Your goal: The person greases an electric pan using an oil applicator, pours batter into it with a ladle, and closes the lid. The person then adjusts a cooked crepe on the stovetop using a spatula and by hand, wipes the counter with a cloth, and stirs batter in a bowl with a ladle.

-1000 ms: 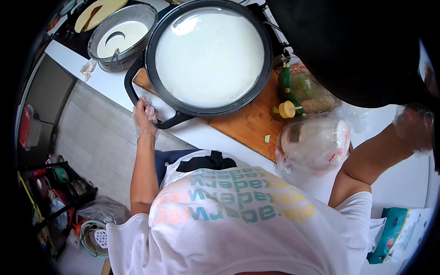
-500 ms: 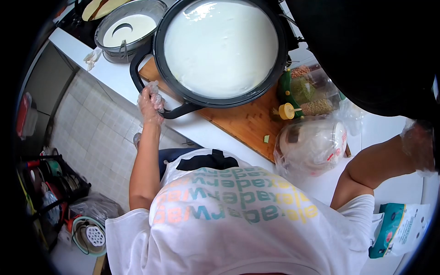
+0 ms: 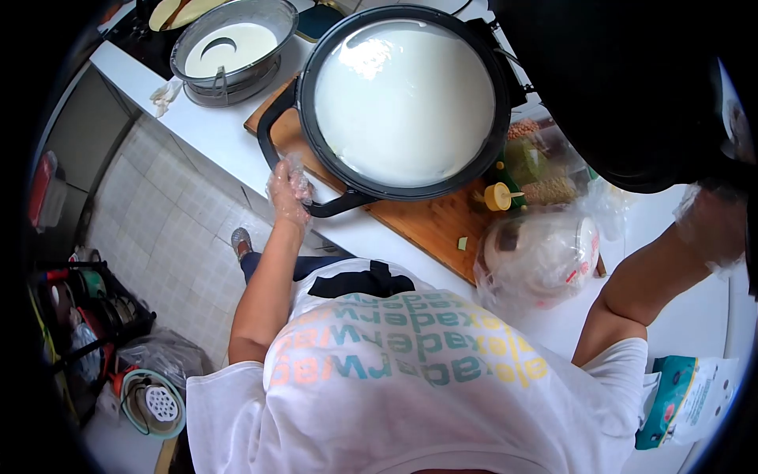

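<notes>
A round black electric griddle (image 3: pixel 308 130) holds a wide layer of white batter (image 3: pixel 403 110). My left hand (image 3: pixel 290 192), in a clear plastic glove, is wrapped round the loop handle (image 3: pixel 268 134) on the griddle's near left side. The big dark lid (image 3: pixel 616 87) stands raised on its hinge at the right. My right hand (image 3: pixel 713 225), gloved as well, is at the lid's far edge and appears closed round its handle; part of the fingers is hidden in the dark. Below the griddle lies a wooden board (image 3: pixel 418 229).
At the back left, a metal bowl (image 3: pixel 284 39) contains white batter and a utensil. A yellow-capped container (image 3: pixel 497 196), a divided grain box (image 3: pixel 541 162) and a plastic-wrapped tub (image 3: pixel 537 253) stand right of the board. A rack of kitchenware (image 3: pixel 95 316) is at lower left.
The griddle has shifted right and slightly towards me, my left hand moving with its handle. Its batter now shows a thin rim near the edge. More of the board's left end shows.
</notes>
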Demonstrator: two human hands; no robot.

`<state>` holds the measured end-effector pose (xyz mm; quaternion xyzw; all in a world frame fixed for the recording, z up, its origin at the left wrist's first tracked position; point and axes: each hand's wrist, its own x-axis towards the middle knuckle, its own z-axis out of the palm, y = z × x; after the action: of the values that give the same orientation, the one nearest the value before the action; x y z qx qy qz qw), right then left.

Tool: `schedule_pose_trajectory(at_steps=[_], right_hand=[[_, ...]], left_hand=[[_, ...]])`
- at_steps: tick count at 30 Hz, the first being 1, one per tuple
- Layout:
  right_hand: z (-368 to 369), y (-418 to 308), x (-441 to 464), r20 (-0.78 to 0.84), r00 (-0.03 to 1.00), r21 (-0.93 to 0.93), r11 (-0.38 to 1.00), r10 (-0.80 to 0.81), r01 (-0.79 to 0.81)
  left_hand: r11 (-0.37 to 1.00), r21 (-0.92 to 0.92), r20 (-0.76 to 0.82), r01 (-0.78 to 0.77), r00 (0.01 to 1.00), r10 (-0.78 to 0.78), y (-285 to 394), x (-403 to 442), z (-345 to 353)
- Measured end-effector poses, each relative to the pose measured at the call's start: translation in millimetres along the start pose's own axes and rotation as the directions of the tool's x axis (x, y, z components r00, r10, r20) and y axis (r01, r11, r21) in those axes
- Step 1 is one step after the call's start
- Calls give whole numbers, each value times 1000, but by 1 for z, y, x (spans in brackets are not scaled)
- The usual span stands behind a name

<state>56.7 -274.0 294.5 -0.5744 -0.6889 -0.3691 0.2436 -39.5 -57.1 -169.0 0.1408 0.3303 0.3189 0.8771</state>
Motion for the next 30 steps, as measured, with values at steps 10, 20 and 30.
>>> schedule_pose_trajectory(at_steps=[10,20,30], right_hand=[[57,54,-52,-48,958,145,951,284,-275],[154,40,-88,0,698,252,676,716,-693],[205,8,-126,229,954,-44,981,195,-190]], left_hand=[[997,60,-94,55,994,-49,-5,-21,-3],[997,47,-146,66,987,-59,-12,-21,7],[947,-209,-32,243,967,-255,-34,-27,46]])
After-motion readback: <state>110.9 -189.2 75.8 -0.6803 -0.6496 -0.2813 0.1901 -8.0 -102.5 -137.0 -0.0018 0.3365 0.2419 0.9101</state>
